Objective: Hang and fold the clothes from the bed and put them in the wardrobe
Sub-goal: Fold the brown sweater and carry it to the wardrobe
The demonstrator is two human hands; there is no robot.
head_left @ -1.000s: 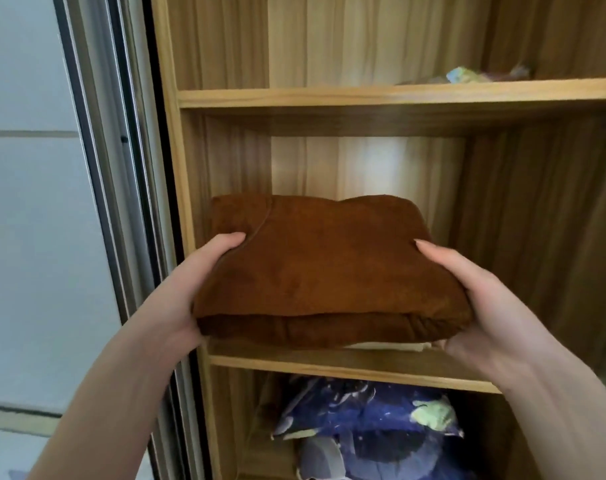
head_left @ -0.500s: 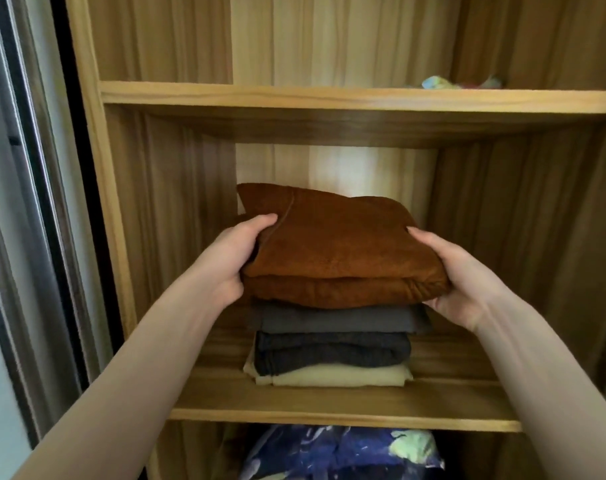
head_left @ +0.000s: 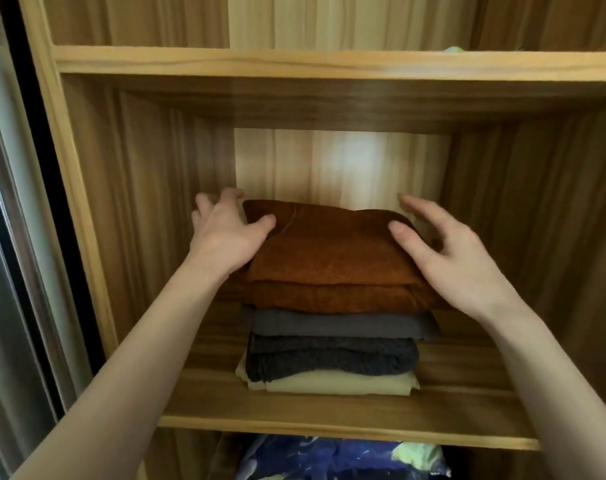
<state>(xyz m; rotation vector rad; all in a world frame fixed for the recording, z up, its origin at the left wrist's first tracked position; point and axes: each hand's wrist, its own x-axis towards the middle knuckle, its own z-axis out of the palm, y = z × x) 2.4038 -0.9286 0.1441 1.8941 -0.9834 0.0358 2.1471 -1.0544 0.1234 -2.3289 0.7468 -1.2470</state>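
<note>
On the middle shelf: your brown folded garment (head_left: 332, 254) sits on top of the stack, flat and squared up, inside the wardrobe (head_left: 87, 237)
Stack below it: a grey folded piece (head_left: 339, 325), a darker charcoal one (head_left: 329, 356), and a pale yellow one (head_left: 332, 384) at the bottom, all resting on the shelf board (head_left: 329, 415)
Left hand (head_left: 222, 237): fingers spread and loose beside the brown garment's left edge, thumb just touching the top corner; your grip here is apart, clamped on nothing
Right hand (head_left: 446, 254): fingers straight and fanned at the right edge, thumb resting lightly on the cloth; grip apart too, nothing pinched
Done so far: four folded pieces are stacked in the wardrobe, and the brown one looks delivered, since neither hand carries its weight
Left to do: I'd judge this item finished bar a pat to square it; the bed is out of view, so you can't tell from here how many clothes wait there, and no hanging rail or hangers show
Top shelf (head_left: 329, 62): a scrap of something light-coloured peeks over at the far right, too little to name
Below the shelf: a blue patterned bundle (head_left: 343, 459) sits in the lower compartment
Watch for: the brown piece overhangs the greys a little, so a nudge could tip the stack
</note>
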